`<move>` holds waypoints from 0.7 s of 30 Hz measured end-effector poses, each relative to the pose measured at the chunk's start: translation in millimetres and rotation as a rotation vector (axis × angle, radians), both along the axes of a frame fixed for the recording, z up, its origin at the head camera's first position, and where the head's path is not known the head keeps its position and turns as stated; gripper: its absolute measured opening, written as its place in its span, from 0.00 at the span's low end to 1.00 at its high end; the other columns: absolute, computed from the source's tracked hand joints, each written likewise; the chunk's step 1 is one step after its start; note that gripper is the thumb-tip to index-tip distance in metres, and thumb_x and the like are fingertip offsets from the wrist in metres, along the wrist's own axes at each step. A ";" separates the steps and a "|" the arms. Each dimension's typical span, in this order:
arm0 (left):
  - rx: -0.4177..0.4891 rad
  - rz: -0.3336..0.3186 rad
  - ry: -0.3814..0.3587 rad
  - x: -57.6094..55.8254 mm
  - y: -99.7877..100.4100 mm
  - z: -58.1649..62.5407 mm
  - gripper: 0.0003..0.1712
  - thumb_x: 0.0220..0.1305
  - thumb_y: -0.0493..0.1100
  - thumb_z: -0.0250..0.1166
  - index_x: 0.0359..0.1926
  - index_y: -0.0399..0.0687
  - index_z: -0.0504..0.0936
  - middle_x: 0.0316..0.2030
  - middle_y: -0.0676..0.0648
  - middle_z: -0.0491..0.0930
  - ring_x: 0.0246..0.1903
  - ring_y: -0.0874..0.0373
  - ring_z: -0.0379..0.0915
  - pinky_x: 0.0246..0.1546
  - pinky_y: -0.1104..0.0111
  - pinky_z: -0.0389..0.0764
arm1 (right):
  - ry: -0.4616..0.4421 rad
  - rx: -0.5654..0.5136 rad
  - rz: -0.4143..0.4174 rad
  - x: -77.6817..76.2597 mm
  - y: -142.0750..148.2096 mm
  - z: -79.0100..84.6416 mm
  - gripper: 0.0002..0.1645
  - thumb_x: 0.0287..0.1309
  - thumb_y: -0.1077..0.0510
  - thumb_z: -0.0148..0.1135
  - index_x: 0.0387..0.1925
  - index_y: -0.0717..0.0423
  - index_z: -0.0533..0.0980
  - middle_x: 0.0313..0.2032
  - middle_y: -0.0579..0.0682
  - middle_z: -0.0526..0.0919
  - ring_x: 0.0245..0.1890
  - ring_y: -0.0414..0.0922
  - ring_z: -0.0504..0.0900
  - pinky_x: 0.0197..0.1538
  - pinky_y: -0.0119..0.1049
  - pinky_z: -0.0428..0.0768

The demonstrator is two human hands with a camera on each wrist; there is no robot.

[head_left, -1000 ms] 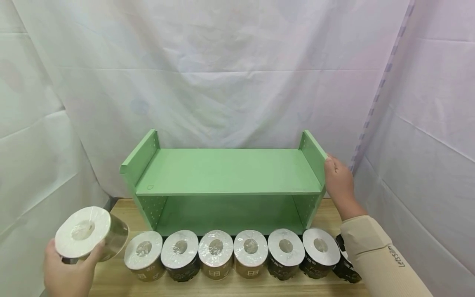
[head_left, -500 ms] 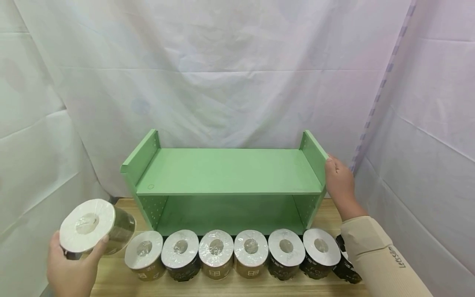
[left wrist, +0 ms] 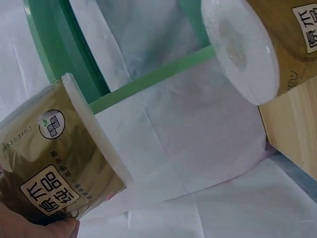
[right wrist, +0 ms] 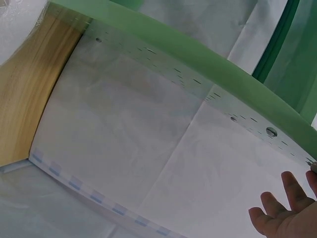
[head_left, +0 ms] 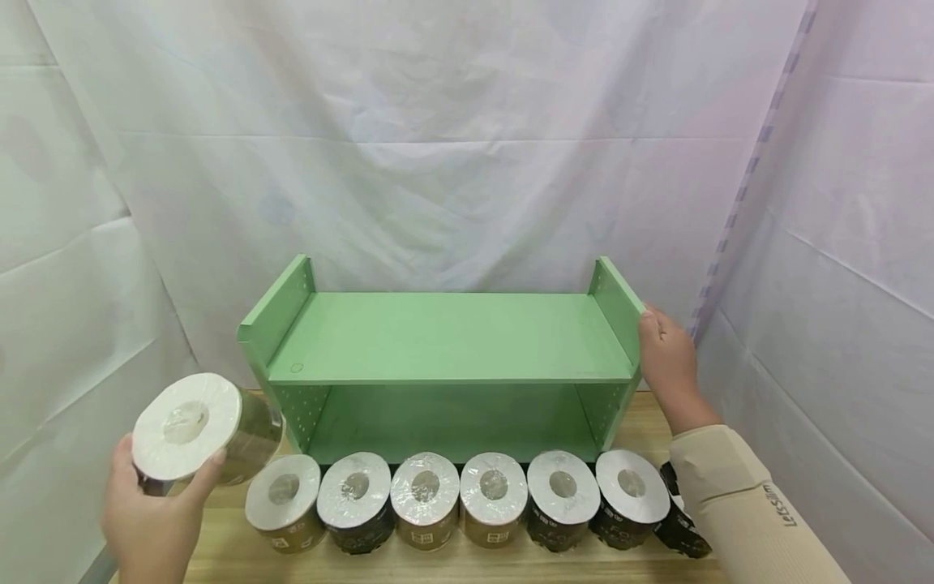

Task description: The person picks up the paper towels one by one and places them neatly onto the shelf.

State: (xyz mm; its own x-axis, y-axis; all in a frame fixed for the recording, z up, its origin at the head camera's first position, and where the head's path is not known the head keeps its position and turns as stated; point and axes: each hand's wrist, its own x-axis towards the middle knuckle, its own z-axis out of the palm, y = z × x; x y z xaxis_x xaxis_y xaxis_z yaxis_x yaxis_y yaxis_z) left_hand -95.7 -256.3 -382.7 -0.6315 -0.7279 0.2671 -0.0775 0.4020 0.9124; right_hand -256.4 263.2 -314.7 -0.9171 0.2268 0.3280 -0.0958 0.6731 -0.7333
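Observation:
My left hand (head_left: 155,507) grips a toilet roll (head_left: 186,426) in gold wrapping, tilted with its white end toward me, raised near the lower left of the shelf. In the left wrist view this roll (left wrist: 54,153) shows its printed side, with my thumb at its edge. A green two-level shelf (head_left: 448,332) stands in the middle. My right hand (head_left: 667,353) holds the front edge of its right side panel (head_left: 616,304); in the right wrist view several fingers (right wrist: 290,196) are spread outside that panel.
Several wrapped toilet rolls, gold such as this one (head_left: 492,487) and black such as this one (head_left: 631,495), stand in a row before the shelf on the wooden table (head_left: 438,568). A black-wrapped item (head_left: 682,523) lies partly under the right sleeve. White curtains (head_left: 467,146) surround everything.
My left hand has carried the gold toilet roll up and to the right, closer to the shelf's left side. My right hand and the row of rolls have stayed put.

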 end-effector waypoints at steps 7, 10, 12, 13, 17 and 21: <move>0.001 -0.020 0.040 -0.2 7.4 7.4 0.48 0.50 0.38 0.73 0.71 0.50 0.60 0.61 0.44 0.67 0.61 0.68 0.61 0.55 0.90 0.60 | -0.003 -0.005 0.005 0.2 -0.6 0.3 0.38 0.71 0.41 0.25 0.70 0.56 0.62 0.66 0.62 0.66 0.64 0.63 0.66 0.62 0.63 0.63; 0.002 -0.018 0.041 0.9 7.9 10.1 0.49 0.50 0.38 0.73 0.72 0.51 0.60 0.61 0.45 0.67 0.60 0.68 0.62 0.54 0.90 0.60 | 0.001 -0.008 0.005 0.5 -1.2 0.3 0.37 0.71 0.41 0.25 0.70 0.56 0.63 0.66 0.63 0.66 0.63 0.63 0.67 0.61 0.63 0.64; -0.001 -0.014 0.037 1.5 8.0 12.1 0.49 0.50 0.39 0.73 0.72 0.52 0.60 0.62 0.45 0.67 0.60 0.69 0.62 0.53 0.91 0.60 | 0.005 -0.010 0.005 0.6 -1.8 0.3 0.37 0.71 0.41 0.25 0.70 0.57 0.63 0.66 0.63 0.67 0.62 0.63 0.67 0.61 0.63 0.65; -0.002 -0.012 0.033 1.7 8.2 13.3 0.49 0.50 0.40 0.74 0.72 0.53 0.60 0.63 0.45 0.67 0.60 0.69 0.62 0.53 0.91 0.60 | 0.007 -0.011 0.004 0.6 -2.0 0.2 0.37 0.71 0.41 0.25 0.70 0.57 0.63 0.66 0.63 0.67 0.62 0.63 0.68 0.61 0.63 0.65; 0.005 -0.008 0.005 2.6 10.3 18.5 0.50 0.51 0.41 0.73 0.73 0.55 0.58 0.67 0.43 0.65 0.61 0.68 0.60 0.55 0.90 0.59 | 0.010 -0.012 0.004 0.4 -2.6 0.1 0.37 0.71 0.41 0.26 0.70 0.57 0.63 0.66 0.63 0.66 0.63 0.63 0.67 0.61 0.62 0.64; 0.019 -0.016 0.002 2.9 12.3 22.3 0.51 0.51 0.41 0.73 0.74 0.55 0.57 0.68 0.42 0.63 0.62 0.68 0.60 0.55 0.90 0.59 | 0.009 -0.005 0.004 -0.7 -2.6 -0.3 0.37 0.71 0.41 0.26 0.70 0.57 0.63 0.67 0.62 0.66 0.65 0.63 0.65 0.62 0.62 0.63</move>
